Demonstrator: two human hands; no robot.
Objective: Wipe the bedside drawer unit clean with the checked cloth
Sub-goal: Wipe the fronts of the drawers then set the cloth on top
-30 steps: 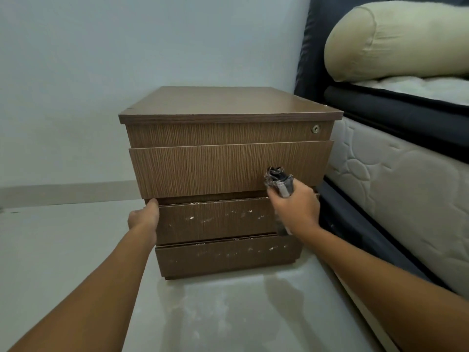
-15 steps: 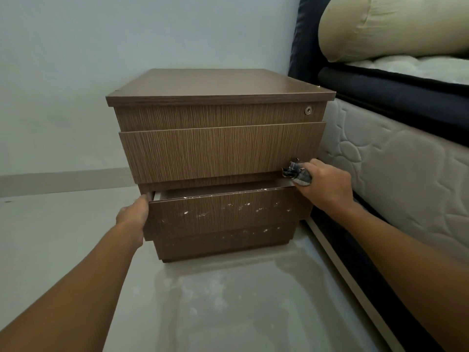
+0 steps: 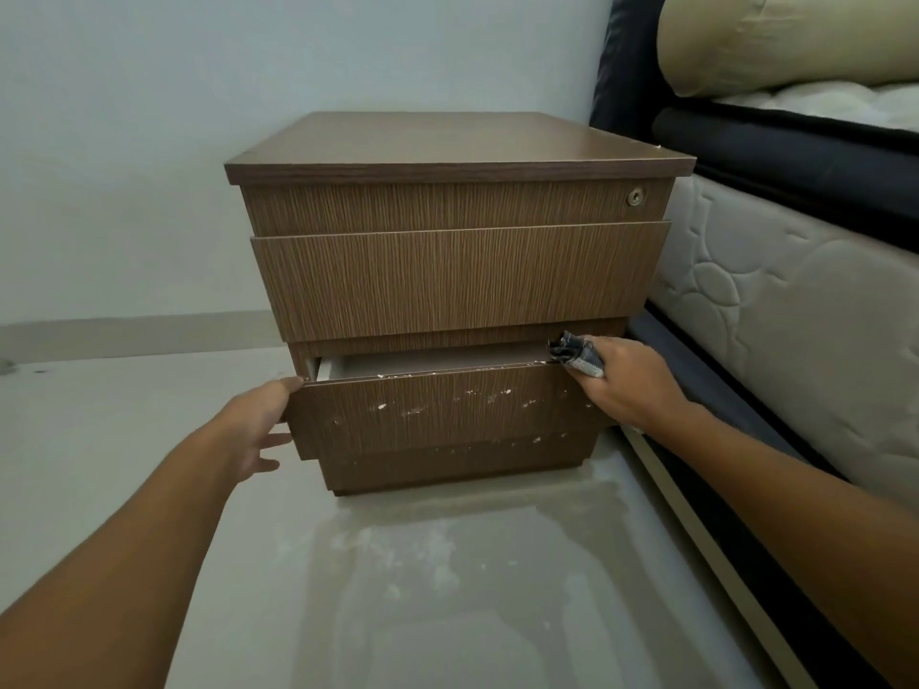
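Note:
The brown wood-grain drawer unit (image 3: 457, 285) stands on the floor against the wall, beside the bed. Its middle drawer (image 3: 437, 415) is pulled partly out, and white flecks dot its front and top edge. My left hand (image 3: 258, 425) rests against the drawer's left end, thumb at the top corner, fingers spread. My right hand (image 3: 626, 385) is closed around the bunched dark checked cloth (image 3: 577, 355) at the drawer's top right corner. Most of the cloth is hidden in my fist.
A bed with a quilted mattress (image 3: 795, 330) and dark frame stands close on the right. A cream bolster (image 3: 785, 37) lies on top. A small lock (image 3: 635, 196) sits in the upper front panel. The glossy pale floor (image 3: 447, 589) stretches in front.
The middle drawer has slid out from shut to partly open. My right hand with the cloth moved from the drawer front to its top right corner. My left fingers have spread.

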